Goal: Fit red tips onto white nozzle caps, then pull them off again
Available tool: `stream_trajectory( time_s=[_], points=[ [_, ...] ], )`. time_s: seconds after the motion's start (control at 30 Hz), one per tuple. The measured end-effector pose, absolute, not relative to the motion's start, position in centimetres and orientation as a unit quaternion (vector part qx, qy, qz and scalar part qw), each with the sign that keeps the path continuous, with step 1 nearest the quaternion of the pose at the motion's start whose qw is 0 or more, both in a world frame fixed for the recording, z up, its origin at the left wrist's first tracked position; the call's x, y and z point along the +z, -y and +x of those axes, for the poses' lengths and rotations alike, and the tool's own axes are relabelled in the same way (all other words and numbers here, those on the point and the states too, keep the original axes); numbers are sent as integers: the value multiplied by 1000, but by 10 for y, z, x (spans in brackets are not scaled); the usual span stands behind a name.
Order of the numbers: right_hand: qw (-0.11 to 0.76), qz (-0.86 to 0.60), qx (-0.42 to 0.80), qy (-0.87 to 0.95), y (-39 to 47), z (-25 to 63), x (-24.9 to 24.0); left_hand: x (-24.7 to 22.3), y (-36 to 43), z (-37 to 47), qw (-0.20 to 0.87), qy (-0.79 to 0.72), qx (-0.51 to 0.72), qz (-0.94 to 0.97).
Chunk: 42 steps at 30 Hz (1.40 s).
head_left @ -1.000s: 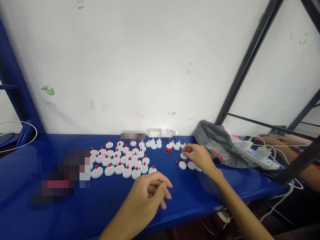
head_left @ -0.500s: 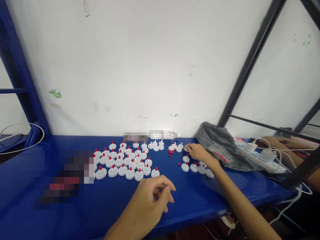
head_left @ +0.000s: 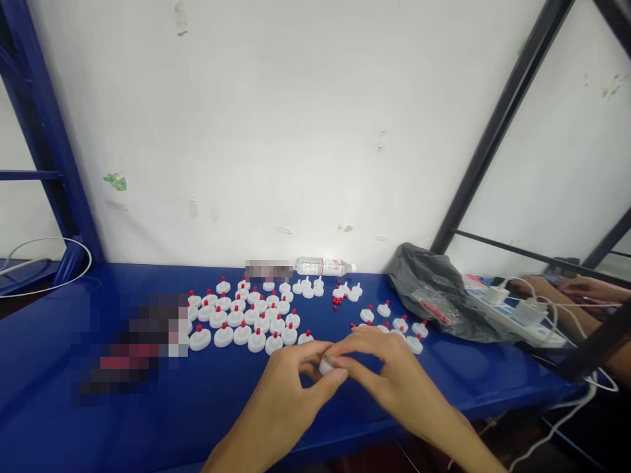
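My left hand (head_left: 288,394) and my right hand (head_left: 394,378) meet above the front of the blue table (head_left: 207,407). Between their fingertips is a white plastic cap (head_left: 325,366), tilted and partly covered by the fingers; whether a red tip is on it cannot be seen. Left of my hands stand many white nozzle caps (head_left: 223,336) with red tips. A smaller group of red-tipped caps (head_left: 385,309) stands beyond my right hand. White caps without red tips (head_left: 308,289) sit at the back, near a small heap of loose red tips (head_left: 337,302).
A clear bottle (head_left: 323,266) lies against the wall. At the right are a black plastic bag (head_left: 419,276), a clear bag with red pieces (head_left: 436,309) and a power strip (head_left: 517,318) with plugs and cables. Another person's hand (head_left: 586,288) shows beyond the frame post. Blurred patches hide things at left.
My right hand has come back from the far right caps to my left hand. Both now grip a white cap, where my left hand showed none before.
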State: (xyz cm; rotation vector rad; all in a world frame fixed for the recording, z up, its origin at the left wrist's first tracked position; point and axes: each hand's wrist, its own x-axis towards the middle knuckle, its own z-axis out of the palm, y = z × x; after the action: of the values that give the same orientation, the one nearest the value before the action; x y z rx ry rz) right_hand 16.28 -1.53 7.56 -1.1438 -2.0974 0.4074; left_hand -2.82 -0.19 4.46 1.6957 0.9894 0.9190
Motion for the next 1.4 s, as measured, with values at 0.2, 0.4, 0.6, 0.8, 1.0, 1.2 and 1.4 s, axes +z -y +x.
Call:
stream_trajectory(
  time_s=[0.2, 0.4, 0.6, 0.8, 1.0, 1.2, 1.4],
  points=[
    [341, -502, 99, 789, -18, 180, 75, 47, 0, -31, 413, -478, 402, 663],
    [202, -562, -93, 797, -62, 197, 40, 43, -1, -29, 422, -506, 409, 631],
    [136, -579, -170, 786, -65, 198, 21, 41, -2, -29, 404, -509, 405, 643],
    [171, -564, -122, 798, -65, 200, 24, 39, -2, -30, 431, -490, 409, 638],
    [418, -500, 153, 743, -36, 182, 36, 40, -3, -32, 408, -481, 390, 671],
    [545, -452, 370, 601, 0, 157, 46, 37, -2, -29, 369, -494, 365, 698],
    [553, -454, 369, 594, 10, 144, 42, 38, 1, -26, 387, -465, 376, 702]
  ],
)
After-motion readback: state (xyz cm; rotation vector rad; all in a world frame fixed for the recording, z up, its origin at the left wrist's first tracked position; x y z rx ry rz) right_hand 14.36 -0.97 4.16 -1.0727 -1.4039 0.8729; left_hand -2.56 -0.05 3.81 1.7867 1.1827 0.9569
